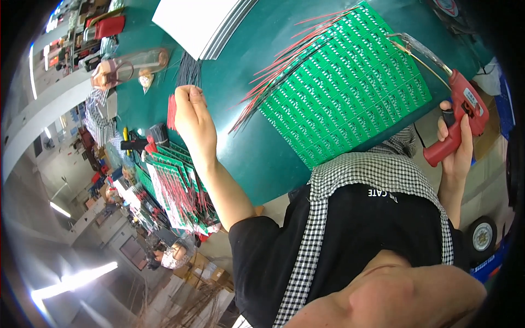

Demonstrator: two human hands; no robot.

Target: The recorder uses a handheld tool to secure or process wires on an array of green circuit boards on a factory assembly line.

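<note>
Black shirt [344, 235] below the green circuit panel [344, 93] on the counter [273, 175]. Right of panel: right hand [462, 150], fingers around soldering gun [462, 87]. Left: left hand [195, 117], fingers curled near red wires [171, 112], grip unclear. Likely light, stiff panel; grip edges.

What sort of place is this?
Probably an electronics assembly workshop, with hand soldering. Signs: a large panel of green circuit boards on the bench, what looks like a red soldering gun in the right hand, and wired boards piled to the left.
</note>
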